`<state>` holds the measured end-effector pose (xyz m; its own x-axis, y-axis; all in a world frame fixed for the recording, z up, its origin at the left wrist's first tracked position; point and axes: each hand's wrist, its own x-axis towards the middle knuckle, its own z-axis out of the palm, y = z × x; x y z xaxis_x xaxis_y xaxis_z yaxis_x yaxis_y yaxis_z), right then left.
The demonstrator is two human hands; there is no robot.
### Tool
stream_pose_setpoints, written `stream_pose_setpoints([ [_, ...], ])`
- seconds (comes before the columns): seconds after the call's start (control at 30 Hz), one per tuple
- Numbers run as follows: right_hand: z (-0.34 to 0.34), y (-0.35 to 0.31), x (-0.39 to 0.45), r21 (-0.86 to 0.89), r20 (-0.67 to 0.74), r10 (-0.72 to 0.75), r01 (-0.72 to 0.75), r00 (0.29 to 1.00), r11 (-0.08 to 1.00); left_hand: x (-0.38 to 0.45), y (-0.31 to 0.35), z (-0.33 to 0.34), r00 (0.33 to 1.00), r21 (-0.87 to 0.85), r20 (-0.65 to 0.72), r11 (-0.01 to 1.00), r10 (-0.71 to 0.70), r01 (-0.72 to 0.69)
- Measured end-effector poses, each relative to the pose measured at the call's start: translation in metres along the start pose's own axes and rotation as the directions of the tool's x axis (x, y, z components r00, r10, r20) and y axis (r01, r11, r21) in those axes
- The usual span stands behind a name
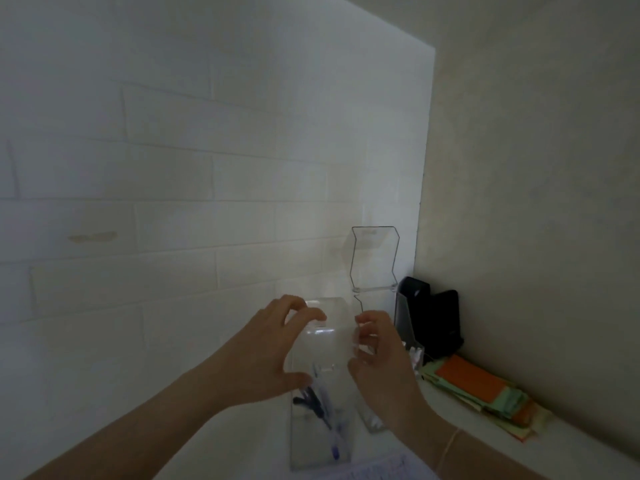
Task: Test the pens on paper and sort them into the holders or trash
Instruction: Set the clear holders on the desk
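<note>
Dim, flat indoor light with a grey-green cast. Tiled wall [173,168] brightest toward upper middle, falling off to murky grey at far left edge. Side wall [536,168] on the right darker, beige, in shade. Soft shadows only; none hard-edged. Whole frame soft, slightly smeared. Both hands [263,355] blur at the fingertips. Clear holder [320,427] nearly vanishes against the wall; faint glare on its upper edges. Tile lines bow and tilt toward the frame edges: wide-angle distortion. Pens [320,407] smeared dark-blue.

Single head-worn view, facing forward at tiled wall [173,202], close above hands
</note>
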<state>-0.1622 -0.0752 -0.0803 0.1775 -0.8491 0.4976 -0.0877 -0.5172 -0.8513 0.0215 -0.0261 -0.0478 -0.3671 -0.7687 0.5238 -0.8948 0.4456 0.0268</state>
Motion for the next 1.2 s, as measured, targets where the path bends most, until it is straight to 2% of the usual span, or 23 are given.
stream_pose_setpoints([
  [0.07, -0.017, -0.012, 0.019, -0.118, 0.026, 0.026, -0.023, 0.999, 0.993, 0.019, 0.01, -0.018, 1.0, 0.159, 0.008, 0.987, -0.006, 0.005],
  [0.13, -0.035, -0.029, 0.049, -0.206, -0.036, -0.002, -0.005, 0.999, 0.979, 0.049, 0.018, -0.032, 0.997, 0.176, 0.023, 0.982, -0.069, 0.064],
  [0.23, -0.057, -0.054, 0.1, -0.204, -0.239, -0.055, 0.005, 0.97, 0.979, 0.11, 0.018, -0.033, 0.957, -0.117, -0.109, 0.96, -0.268, 0.255],
  [0.3, -0.064, -0.061, 0.13, -0.224, -0.311, -0.024, -0.049, 0.95, 0.973, 0.151, 0.017, -0.026, 0.89, -0.338, -0.094, 0.855, -0.447, 0.394],
  [0.37, -0.064, -0.061, 0.154, -0.205, -0.265, 0.095, -0.152, 0.96, 0.967, 0.182, 0.018, -0.02, 0.82, -0.456, 0.057, 0.716, -0.569, 0.529],
  [0.43, -0.062, -0.059, 0.173, -0.161, -0.156, 0.243, -0.267, 0.957, 0.95, 0.203, 0.015, -0.01, 0.757, -0.509, 0.184, 0.598, -0.627, 0.619],
  [0.53, -0.06, -0.056, 0.183, -0.074, 0.023, 0.39, -0.387, 0.921, 0.919, 0.211, 0.013, 0.003, 0.725, -0.529, 0.24, 0.539, -0.645, 0.655],
  [0.6, -0.061, -0.052, 0.181, -0.042, 0.063, 0.405, -0.403, 0.912, 0.914, 0.207, 0.016, 0.009, 0.751, -0.555, 0.188, 0.562, -0.633, 0.613],
  [0.73, -0.067, -0.038, 0.168, 0.04, -0.144, 0.279, -0.276, 0.949, 0.96, 0.187, 0.032, 0.009, 0.806, -0.597, -0.01, 0.65, -0.592, 0.469],
  [0.83, -0.077, -0.03, 0.146, 0.104, -0.228, 0.213, -0.194, 0.95, 0.975, 0.166, 0.046, 0.003, 0.878, -0.503, -0.104, 0.786, -0.467, 0.359],
  [0.87, -0.079, -0.029, 0.138, 0.144, -0.23, 0.211, -0.181, 0.95, 0.973, 0.16, 0.049, 0.002, 0.901, -0.464, -0.109, 0.823, -0.42, 0.328],
  [0.97, -0.086, -0.023, 0.112, 0.27, -0.219, 0.255, -0.192, 0.942, 0.943, 0.144, 0.057, 0.001, 0.951, -0.407, 0.002, 0.869, -0.309, 0.283],
  [1.0, -0.089, -0.019, 0.105, 0.263, -0.21, 0.261, -0.202, 0.942, 0.943, 0.139, 0.06, 0.003, 0.961, -0.382, 0.033, 0.885, -0.276, 0.268],
  [1.07, -0.09, -0.009, 0.089, 0.142, -0.201, 0.255, -0.23, 0.946, 0.963, 0.129, 0.067, 0.01, 0.966, -0.26, 0.086, 0.931, -0.244, 0.258],
  [1.13, -0.088, 0.005, 0.073, 0.032, -0.235, 0.223, -0.222, 0.946, 0.975, 0.122, 0.082, 0.017, 0.964, -0.066, 0.101, 0.965, -0.246, 0.253],
  [1.2, -0.081, 0.02, 0.061, 0.033, -0.273, 0.235, -0.235, 0.933, 0.971, 0.119, 0.094, 0.026, 0.968, 0.14, 0.083, 0.965, -0.236, 0.223],
])
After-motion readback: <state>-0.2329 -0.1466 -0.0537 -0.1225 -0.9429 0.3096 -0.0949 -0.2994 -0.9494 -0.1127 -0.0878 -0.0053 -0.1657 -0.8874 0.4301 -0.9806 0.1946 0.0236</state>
